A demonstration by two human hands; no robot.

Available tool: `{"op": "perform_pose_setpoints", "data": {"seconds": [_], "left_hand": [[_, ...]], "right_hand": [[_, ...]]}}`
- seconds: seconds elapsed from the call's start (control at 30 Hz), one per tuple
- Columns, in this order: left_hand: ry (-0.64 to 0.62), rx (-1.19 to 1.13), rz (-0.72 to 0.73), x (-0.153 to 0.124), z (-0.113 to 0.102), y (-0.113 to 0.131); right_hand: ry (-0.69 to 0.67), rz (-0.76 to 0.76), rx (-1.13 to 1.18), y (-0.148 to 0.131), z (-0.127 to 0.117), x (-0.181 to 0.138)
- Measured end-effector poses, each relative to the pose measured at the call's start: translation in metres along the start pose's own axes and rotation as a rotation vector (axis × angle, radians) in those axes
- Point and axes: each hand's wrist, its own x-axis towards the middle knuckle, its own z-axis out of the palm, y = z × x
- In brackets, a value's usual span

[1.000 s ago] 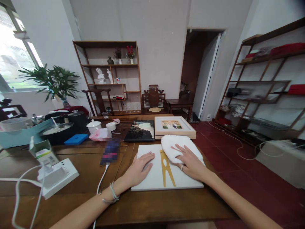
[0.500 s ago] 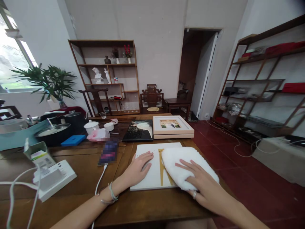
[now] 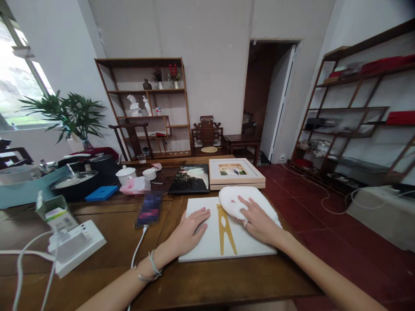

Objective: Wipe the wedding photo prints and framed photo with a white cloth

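A flat white board (image 3: pixel 207 248) lies on the table in front of me, with a gold clothespin-shaped figure (image 3: pixel 222 231) on its face. My left hand (image 3: pixel 191 231) rests palm down on the board's left side, fingers stretched out. On the right side, my right hand (image 3: pixel 257 216) grips a folded, fluffy white towel (image 3: pixel 228 199) and presses it against the board. The towel covers the upper right part of the board and reaches past its far edge. My right thumb is mostly hidden.
Beyond the board lie a dark glossy picture panel (image 3: pixel 189 183) and stacked pale picture frames (image 3: pixel 238 180). A phone (image 3: pixel 148 209) on a white cable, a power strip (image 3: pixel 81 248), a small open box (image 3: pixel 58 216) and a blue case (image 3: pixel 101 193) stand at left.
My right hand has slid the towel away from me and to the left, toward the board's far edge. More of the gold figure and lower right board shows. The left hand stays in place.
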Motion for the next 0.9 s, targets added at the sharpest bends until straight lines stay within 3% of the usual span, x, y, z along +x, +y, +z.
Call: {"op": "perform_pose_setpoints", "data": {"seconds": [0.27, 0.37, 0.5, 0.73, 0.9], "left_hand": [[0.02, -0.017, 0.004, -0.001, -0.001, 0.002], [0.009, -0.009, 0.001, -0.001, -0.001, 0.001], [-0.008, 0.0, -0.006, -0.002, -0.002, 0.003], [0.003, -0.009, 0.021, -0.002, -0.003, 0.002], [-0.008, -0.015, 0.013, -0.002, -0.003, 0.002]], "right_hand": [[-0.056, -0.06, -0.004, -0.039, -0.007, -0.07], [-0.076, -0.059, 0.021, -0.041, -0.008, -0.082], [-0.031, -0.042, 0.045, -0.025, -0.005, -0.065], [0.017, 0.019, 0.021, 0.005, -0.003, 0.002], [0.001, 0.022, 0.026, 0.003, -0.003, 0.005]]}}
